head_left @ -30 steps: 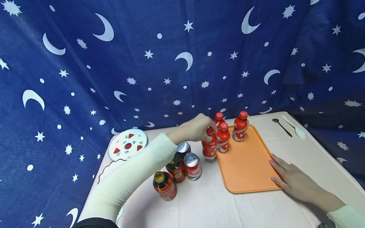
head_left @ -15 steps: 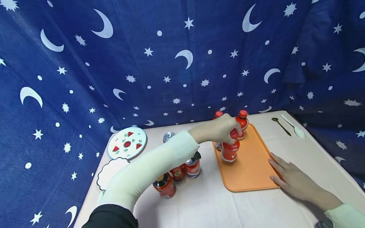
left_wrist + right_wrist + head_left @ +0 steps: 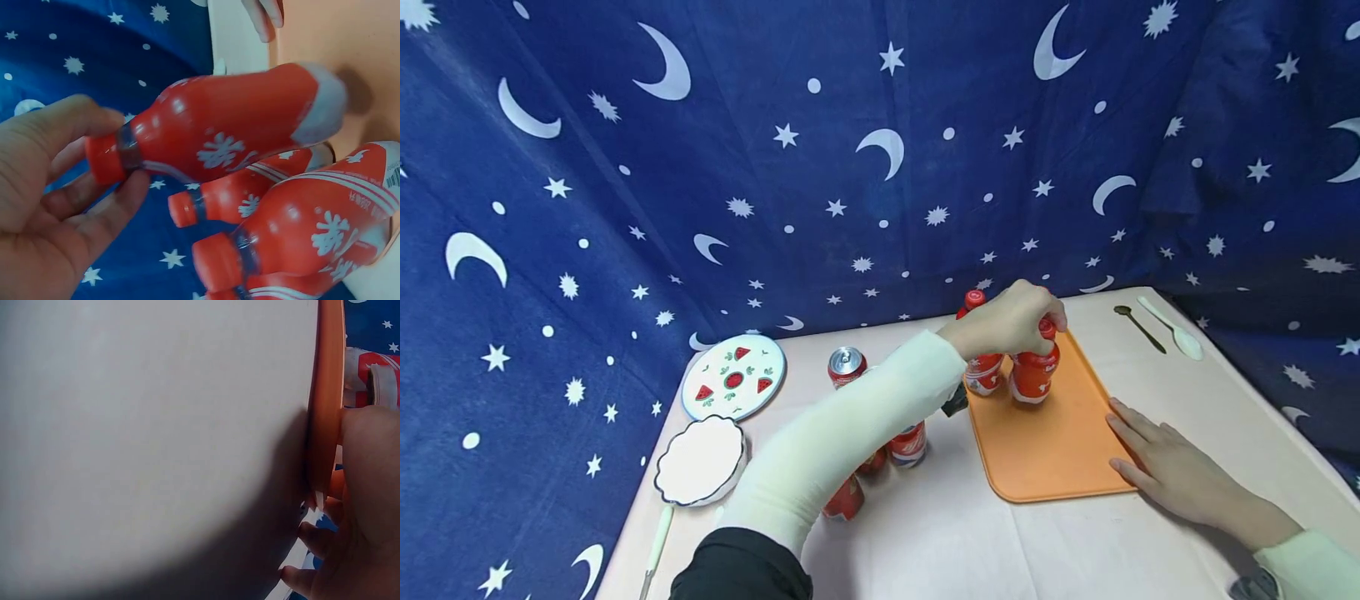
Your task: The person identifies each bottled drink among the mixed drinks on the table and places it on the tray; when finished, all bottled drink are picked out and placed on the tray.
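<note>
Our left hand (image 3: 1007, 321) holds the small red plastic bottle (image 3: 1034, 372) by its cap on the flat orange plastic tray (image 3: 1052, 450); our right hand (image 3: 1172, 475) lies flat, fingers loose, on the tray's edge

Left hand (image 3: 1011, 321) curls over the cap of a red bottle (image 3: 1034, 372) standing upright on the orange tray (image 3: 1060, 450), just beside two more red bottles (image 3: 981, 371) at the tray's far end. Right hand (image 3: 1172, 471) lies flat, fingers straight, on the tray's right edge. On the worktop (image 3: 1075, 550): cans (image 3: 847, 365), watermelon plate (image 3: 734, 377), two spoons (image 3: 1157, 329).
</note>
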`<act>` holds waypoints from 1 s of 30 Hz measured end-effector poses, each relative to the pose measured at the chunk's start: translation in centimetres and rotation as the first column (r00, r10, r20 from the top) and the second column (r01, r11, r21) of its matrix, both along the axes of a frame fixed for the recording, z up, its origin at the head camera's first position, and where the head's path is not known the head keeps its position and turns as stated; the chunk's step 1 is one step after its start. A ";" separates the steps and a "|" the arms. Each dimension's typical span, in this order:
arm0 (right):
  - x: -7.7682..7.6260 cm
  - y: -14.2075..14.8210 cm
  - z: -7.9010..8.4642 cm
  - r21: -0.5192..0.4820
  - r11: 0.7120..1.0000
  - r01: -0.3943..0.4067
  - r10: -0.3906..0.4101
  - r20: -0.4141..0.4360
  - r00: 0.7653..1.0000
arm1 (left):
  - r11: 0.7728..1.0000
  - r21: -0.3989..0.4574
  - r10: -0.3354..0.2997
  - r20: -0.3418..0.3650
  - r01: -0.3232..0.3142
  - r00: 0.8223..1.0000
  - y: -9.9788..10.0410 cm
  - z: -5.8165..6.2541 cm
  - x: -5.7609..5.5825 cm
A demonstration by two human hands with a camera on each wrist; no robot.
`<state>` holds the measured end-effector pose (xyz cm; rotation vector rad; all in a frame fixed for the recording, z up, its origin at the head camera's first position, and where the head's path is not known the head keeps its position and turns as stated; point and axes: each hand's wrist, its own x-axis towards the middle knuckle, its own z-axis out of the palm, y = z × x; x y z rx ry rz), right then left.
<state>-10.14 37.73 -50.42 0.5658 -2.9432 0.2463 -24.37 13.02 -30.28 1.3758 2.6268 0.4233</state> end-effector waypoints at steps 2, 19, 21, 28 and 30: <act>0.1 0.1 -0.1 0.000 1.000 0.001 -0.001 0.002 1.000 | 0.998 0.034 0.056 0.027 -0.057 0.998 0.4 -0.4 -0.4; -0.3 0.1 0.0 0.006 1.000 0.011 -0.012 0.003 1.000 | 0.946 0.183 0.255 0.095 -0.269 0.962 1.9 -3.2 -2.9; -0.2 0.1 0.0 0.008 1.000 0.014 -0.014 0.011 1.000 | 0.946 0.176 0.259 0.101 -0.273 0.961 2.0 -3.4 -2.9; -0.2 0.3 -0.1 0.010 0.999 0.031 -0.031 0.038 0.999 | 0.949 0.151 0.267 0.091 -0.278 0.959 2.9 -3.9 -2.4; -0.1 0.3 -0.2 0.010 0.999 0.033 -0.033 0.042 0.999 | 0.951 0.140 0.268 0.076 -0.276 0.961 3.1 -4.0 -2.2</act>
